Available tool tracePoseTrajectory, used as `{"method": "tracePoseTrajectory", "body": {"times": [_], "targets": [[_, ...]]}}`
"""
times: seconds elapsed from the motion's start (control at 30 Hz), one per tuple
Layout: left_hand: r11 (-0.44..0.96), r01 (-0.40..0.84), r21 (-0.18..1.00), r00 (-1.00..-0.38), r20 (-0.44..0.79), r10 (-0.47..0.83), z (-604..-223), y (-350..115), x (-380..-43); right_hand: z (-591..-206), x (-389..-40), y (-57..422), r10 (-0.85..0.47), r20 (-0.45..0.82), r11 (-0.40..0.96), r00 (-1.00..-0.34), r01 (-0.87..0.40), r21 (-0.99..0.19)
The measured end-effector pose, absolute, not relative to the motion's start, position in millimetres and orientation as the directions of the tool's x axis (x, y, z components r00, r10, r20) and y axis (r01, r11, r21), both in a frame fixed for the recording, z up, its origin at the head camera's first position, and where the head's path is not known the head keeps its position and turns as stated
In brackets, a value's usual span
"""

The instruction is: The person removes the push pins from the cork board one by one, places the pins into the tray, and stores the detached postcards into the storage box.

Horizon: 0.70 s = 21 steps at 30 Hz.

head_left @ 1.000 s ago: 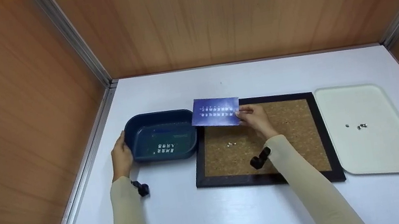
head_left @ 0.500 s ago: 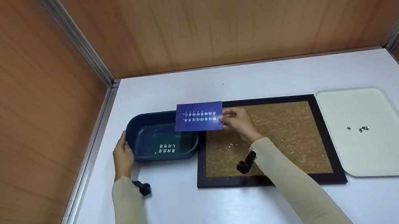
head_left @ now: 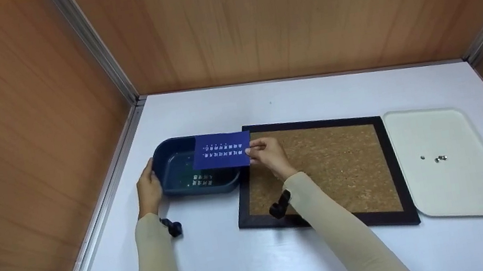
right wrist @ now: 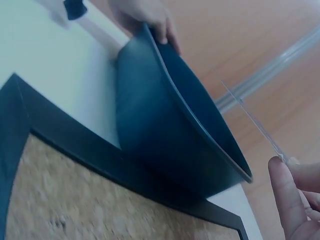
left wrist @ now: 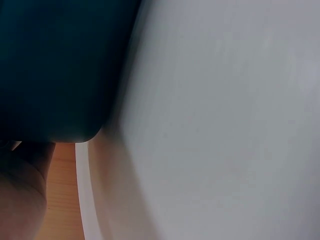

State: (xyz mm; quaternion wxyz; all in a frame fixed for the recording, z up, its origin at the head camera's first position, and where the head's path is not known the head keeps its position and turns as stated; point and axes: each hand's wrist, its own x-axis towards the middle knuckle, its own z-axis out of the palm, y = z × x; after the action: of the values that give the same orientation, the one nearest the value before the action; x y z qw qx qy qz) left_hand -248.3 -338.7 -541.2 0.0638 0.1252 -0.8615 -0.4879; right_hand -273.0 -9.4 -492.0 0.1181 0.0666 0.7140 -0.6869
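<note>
A blue card (head_left: 221,151) with white writing is pinched at its right edge between my right hand's (head_left: 270,155) thumb and fingers. It overlaps the right half of a dark blue-green basin (head_left: 192,191) in the head view. Seen edge-on in the right wrist view, the card (right wrist: 255,120) is above the basin's rim. My left hand (head_left: 149,191) grips the basin's left side, with fingertips at the rim (right wrist: 162,35) in the right wrist view. Inside the basin lies a dark green card (head_left: 201,177) with white lettering, partly covered by the blue one.
A cork board (head_left: 339,168) with a black frame lies right of the basin, its corner close against it. Farther right, a pale tray (head_left: 463,187) bears several small silver pieces (head_left: 440,158). Wooden panels (head_left: 290,16) enclose the white table (head_left: 232,263).
My right hand has moved left, carrying the blue card from over the cork board's left corner to over the basin. My left hand has stayed on the basin.
</note>
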Motion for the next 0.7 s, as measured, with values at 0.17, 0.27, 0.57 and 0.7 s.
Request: {"method": "tracePoseTrajectory", "body": {"times": [0.17, 0.27, 0.57, 0.7], "targets": [[0.503, -0.143, 0.852, -0.961, 0.003, -0.277, -542, -342, -247, -495, -268, -29, -0.087, -0.228, 0.048, -0.97, 0.224, -0.973], [0.508, -0.129, 0.852, -0.961, 0.019, -0.276, -543, -343, -246, -498, -264, -40, -0.103, -0.2, 0.064, -0.974, 0.195, -0.979], [0.522, -0.103, 0.847, -0.961, 0.051, -0.272, -546, -346, -245, -503, -257, -62, -0.122, -0.146, 0.114, -0.982, 0.132, -0.985], [0.53, -0.117, 0.84, -0.959, 0.042, -0.279, -545, -347, -244, -506, -255, -69, -0.127, -0.121, 0.146, -0.984, 0.103, -0.984]]}}
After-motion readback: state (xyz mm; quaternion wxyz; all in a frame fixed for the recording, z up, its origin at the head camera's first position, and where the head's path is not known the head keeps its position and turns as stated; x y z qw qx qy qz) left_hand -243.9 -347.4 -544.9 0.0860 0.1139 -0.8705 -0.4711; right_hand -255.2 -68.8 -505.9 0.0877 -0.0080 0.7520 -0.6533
